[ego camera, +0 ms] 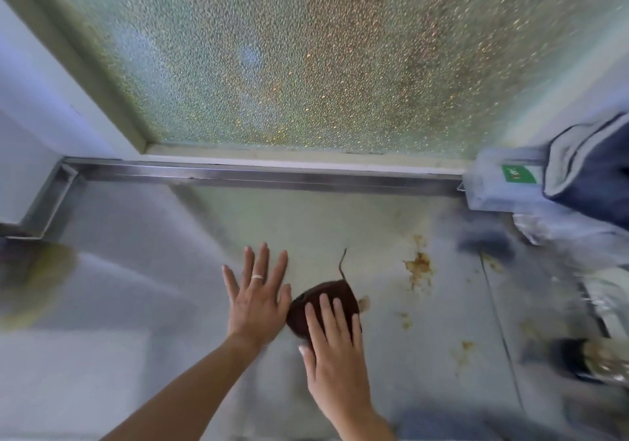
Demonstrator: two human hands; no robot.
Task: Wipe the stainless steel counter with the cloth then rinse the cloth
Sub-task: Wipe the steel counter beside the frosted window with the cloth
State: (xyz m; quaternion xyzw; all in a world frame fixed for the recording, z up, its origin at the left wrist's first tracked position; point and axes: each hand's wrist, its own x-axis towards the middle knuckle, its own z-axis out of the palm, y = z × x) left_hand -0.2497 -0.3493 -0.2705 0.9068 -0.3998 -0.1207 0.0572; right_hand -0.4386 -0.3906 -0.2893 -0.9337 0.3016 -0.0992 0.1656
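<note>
A dark brown cloth (308, 306) with a thin loop at its far end lies bunched on the stainless steel counter (143, 270). My right hand (332, 345) presses flat on the cloth with straight fingers. My left hand (257, 296), wearing a ring, lies flat on the counter just left of the cloth, fingers spread. Brown-orange stains (419, 265) mark the steel to the right of the cloth, with smaller specks (464, 347) nearer me.
A frosted textured window (289, 66) rises behind the counter's raised steel back rim (255, 177). A blue-grey towel (592, 165) hangs over a box with a green label (517, 173) at the right. Blurred objects crowd the right edge (599, 359). A yellowish smear (37, 277) sits far left.
</note>
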